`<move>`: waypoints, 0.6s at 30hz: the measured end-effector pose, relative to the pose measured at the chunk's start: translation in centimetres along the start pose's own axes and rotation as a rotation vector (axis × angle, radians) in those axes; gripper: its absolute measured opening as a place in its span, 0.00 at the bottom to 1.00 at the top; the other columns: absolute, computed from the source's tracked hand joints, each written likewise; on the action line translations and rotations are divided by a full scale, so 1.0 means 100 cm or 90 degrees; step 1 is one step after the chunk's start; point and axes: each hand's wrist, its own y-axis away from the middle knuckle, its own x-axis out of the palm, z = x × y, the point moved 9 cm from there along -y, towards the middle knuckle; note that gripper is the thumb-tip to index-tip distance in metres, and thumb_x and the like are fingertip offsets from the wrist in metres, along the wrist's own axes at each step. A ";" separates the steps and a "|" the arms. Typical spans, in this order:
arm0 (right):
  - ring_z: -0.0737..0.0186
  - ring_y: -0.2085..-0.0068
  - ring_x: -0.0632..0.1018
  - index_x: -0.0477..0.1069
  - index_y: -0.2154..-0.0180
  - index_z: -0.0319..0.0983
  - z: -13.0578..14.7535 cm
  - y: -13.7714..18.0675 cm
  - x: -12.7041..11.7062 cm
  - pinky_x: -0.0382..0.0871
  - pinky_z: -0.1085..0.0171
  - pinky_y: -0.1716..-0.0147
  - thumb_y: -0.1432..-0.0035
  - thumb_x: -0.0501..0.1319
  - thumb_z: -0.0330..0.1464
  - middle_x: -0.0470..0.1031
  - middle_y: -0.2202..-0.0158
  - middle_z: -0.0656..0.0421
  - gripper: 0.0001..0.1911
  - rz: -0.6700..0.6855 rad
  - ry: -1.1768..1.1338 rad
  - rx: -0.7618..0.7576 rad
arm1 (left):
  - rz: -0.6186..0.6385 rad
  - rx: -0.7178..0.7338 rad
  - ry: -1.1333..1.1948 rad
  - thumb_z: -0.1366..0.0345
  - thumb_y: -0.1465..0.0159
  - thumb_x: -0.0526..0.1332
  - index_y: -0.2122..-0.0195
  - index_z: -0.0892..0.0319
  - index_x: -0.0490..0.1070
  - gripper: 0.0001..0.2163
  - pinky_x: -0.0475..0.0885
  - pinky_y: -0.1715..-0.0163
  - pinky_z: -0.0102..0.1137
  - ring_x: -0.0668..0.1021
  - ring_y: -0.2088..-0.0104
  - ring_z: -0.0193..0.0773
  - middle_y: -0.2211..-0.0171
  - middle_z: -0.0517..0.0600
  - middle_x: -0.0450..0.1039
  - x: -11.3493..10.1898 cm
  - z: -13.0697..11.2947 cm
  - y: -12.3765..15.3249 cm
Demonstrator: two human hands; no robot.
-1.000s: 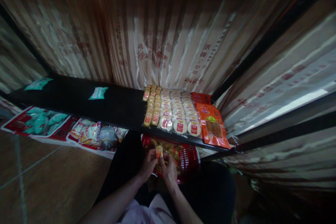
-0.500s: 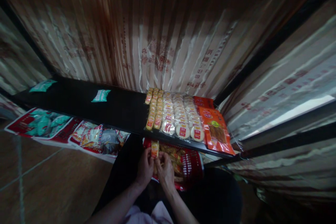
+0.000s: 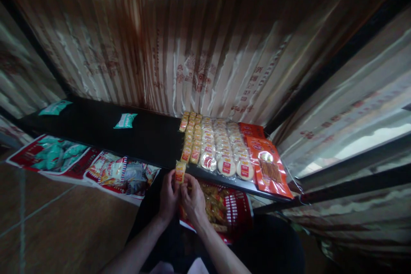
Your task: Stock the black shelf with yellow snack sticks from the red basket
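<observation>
Below the shelf's front edge, the left hand (image 3: pixel 168 195) and right hand (image 3: pixel 192 199) meet, fingers pinched narrow on the lower end of one small yellow packet (image 3: pixel 180 172). The packet stands upright, its top level with the shelf (image 3: pixel 144 137) lip. An open red bag (image 3: pixel 236 212) lies under the shelf, right of the hands. On the shelf, the yellow packet row (image 3: pixel 192 139) begins just beyond. Judgement: the packet is being presented to that row. Placing it calls for a lift over the lip and a flat set-down alongside.
</observation>
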 end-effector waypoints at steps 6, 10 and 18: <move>0.60 0.60 0.76 0.69 0.52 0.40 0.017 -0.018 0.026 0.69 0.63 0.59 0.44 0.54 0.35 0.75 0.58 0.54 0.18 0.017 0.018 -0.037 | -0.043 0.008 -0.015 0.66 0.42 0.58 0.55 0.56 0.67 0.13 0.65 0.49 0.35 0.73 0.52 0.43 0.54 0.54 0.72 -0.017 -0.004 -0.025; 0.59 0.56 0.74 0.67 0.51 0.40 0.029 -0.031 0.042 0.68 0.62 0.56 0.43 0.53 0.36 0.74 0.56 0.54 0.18 0.036 -0.004 -0.053 | -0.041 0.032 -0.033 0.64 0.41 0.57 0.52 0.56 0.66 0.14 0.65 0.48 0.37 0.73 0.51 0.44 0.53 0.53 0.71 -0.022 -0.009 -0.041; 0.54 0.54 0.72 0.66 0.54 0.35 0.034 -0.059 0.070 0.66 0.55 0.51 0.42 0.49 0.36 0.71 0.56 0.48 0.18 -0.025 -0.009 -0.078 | -0.027 0.052 -0.005 0.63 0.43 0.58 0.57 0.45 0.67 0.12 0.59 0.42 0.39 0.69 0.46 0.45 0.50 0.45 0.71 -0.021 -0.013 -0.077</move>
